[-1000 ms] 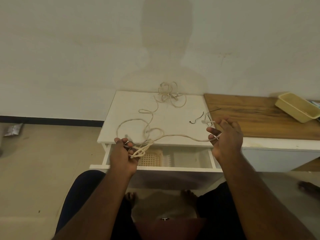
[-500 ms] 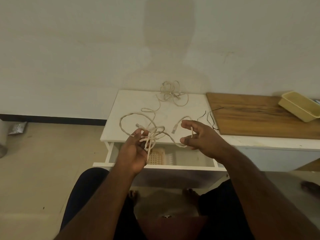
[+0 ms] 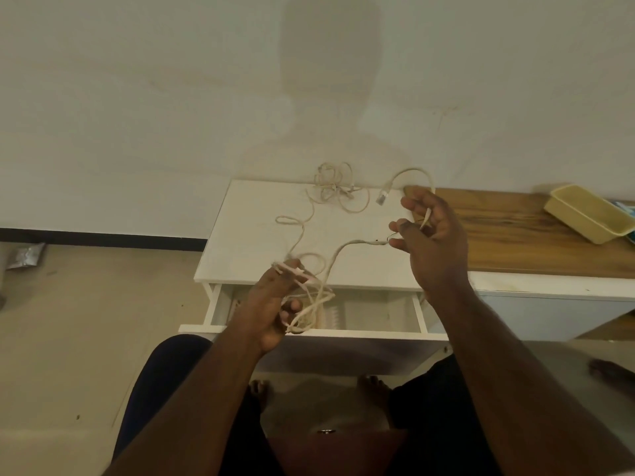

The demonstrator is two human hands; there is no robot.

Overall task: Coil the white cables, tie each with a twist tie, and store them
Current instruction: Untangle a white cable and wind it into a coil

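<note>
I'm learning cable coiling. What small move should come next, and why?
Probably bring the right hand, which pinches the cable's plug end, across to the left hand to lay another loop on the loose loops held there.

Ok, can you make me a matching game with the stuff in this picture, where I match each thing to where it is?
Things:
1. yellow tray
2. tangled cable pile
3. drawer
4. cable plug

Places:
A. pulled open under the white table top
B. at the back of the white table top, by the wall
C. on the wooden board at the far right
D. dangling in the air beside the right hand

Pairs: 1-C, 2-B, 3-A, 4-D
</note>
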